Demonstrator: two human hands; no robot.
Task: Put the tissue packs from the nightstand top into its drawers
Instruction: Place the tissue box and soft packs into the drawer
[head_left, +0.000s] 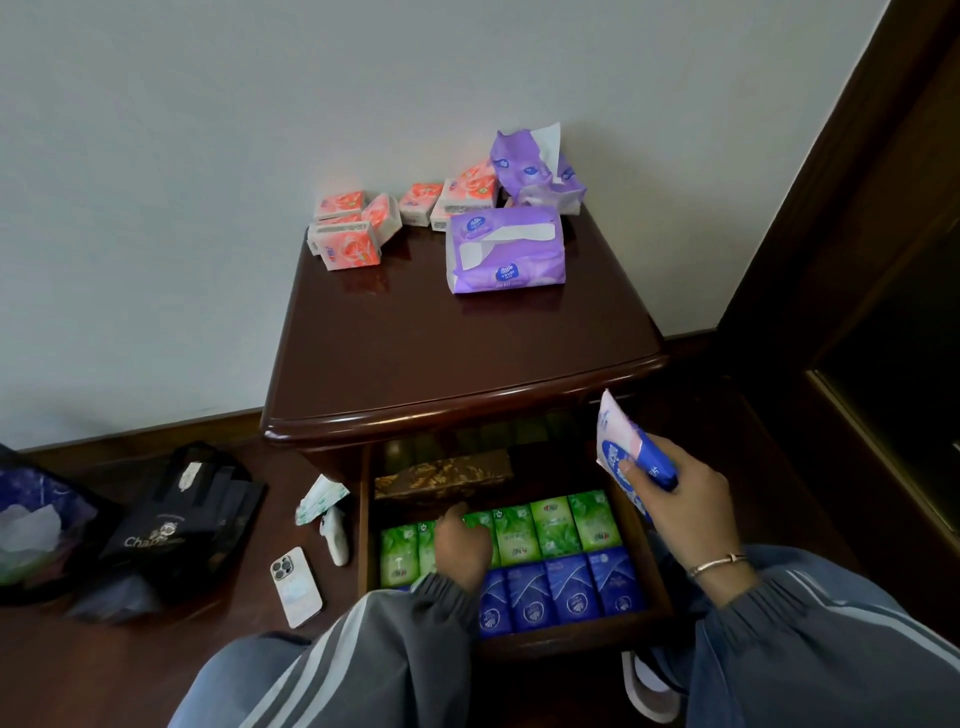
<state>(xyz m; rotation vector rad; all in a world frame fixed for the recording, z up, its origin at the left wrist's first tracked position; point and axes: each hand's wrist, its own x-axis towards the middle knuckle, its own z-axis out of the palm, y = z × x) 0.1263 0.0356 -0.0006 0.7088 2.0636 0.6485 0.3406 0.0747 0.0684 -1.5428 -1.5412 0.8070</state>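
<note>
Right hand (680, 499) grips a blue-and-pink tissue pack (618, 452) by the drawer (571, 636) — left hand (465, 545) rests on green packs (556, 525) inside, grip unclear.

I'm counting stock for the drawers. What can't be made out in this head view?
All head view.
Back of the drawer: shadowed under the nightstand top.
Left hand: fingers hidden beneath it; it covers some green packs.
Pack in the right hand: label partly covered by the thumb.
Pink packs: print too small.
</note>
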